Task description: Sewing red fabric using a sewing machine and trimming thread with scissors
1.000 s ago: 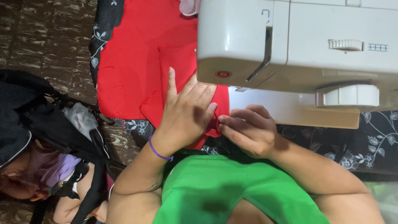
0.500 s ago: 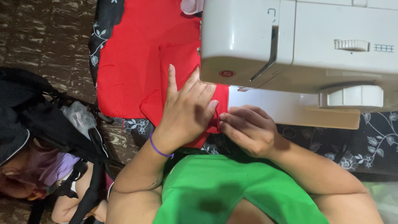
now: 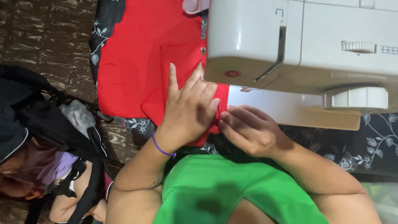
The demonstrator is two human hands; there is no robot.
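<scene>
A red fabric lies on a black flowered cloth, one folded edge running under the head of a white sewing machine. My left hand, a purple band on its wrist, lies flat on the folded fabric with fingers spread, fingertips close to the machine's needle end. My right hand sits just beside it at the front of the machine bed, fingers curled and pinching the fabric's near edge. The needle itself is hidden behind the machine head and my fingers.
The black flowered cloth covers the table under the machine. A black backpack with straps and some purple cloth lie on the brown patterned floor to the left. My green shirt fills the bottom.
The view has shifted a little, so the machine sits further right in frame. Both hands stay on the fabric in nearly the same spots.
</scene>
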